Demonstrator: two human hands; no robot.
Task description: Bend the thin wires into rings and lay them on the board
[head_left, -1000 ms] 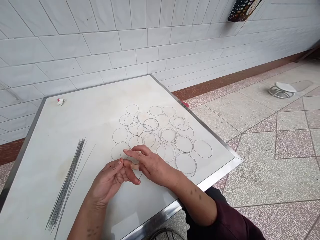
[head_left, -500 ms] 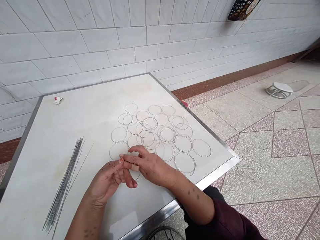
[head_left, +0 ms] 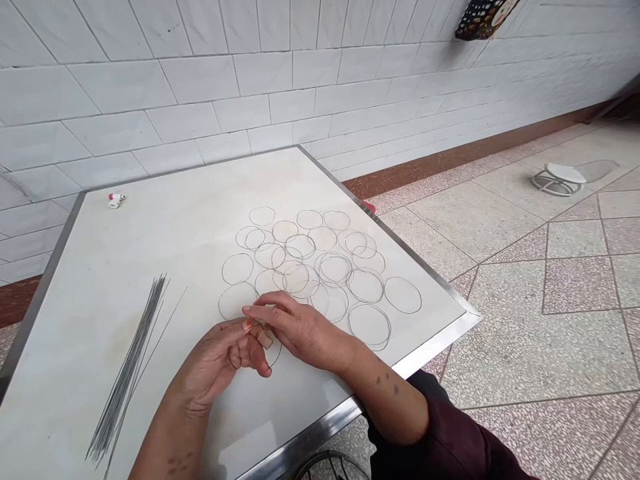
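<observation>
My left hand [head_left: 225, 353] is closed in a pinch on a thin wire ring [head_left: 278, 359], whose curve shows below the fingers. Over its fingertips lies my right hand [head_left: 305, 330], closed on the same wire; a tan band is wrapped round one of its fingers. The joint of the wire is hidden between the hands. Beyond them, several finished-looking wire rings [head_left: 403, 295] lie overlapping on the white table [head_left: 165, 227]. Left of my left hand rests a bundle of straight grey wires [head_left: 125, 373], with one wire lying slightly apart.
Two small white spools [head_left: 115, 201], one with a reddish end, stand near the table's far left corner. A metal edge [head_left: 435, 343] borders the tabletop. White tiled wall rises behind it. On the floor at right is a white-topped stool [head_left: 563, 177].
My right hand's fingers have bent further over the wire, and the banded finger has curled downward. Both hands stay in nearly the same place.
</observation>
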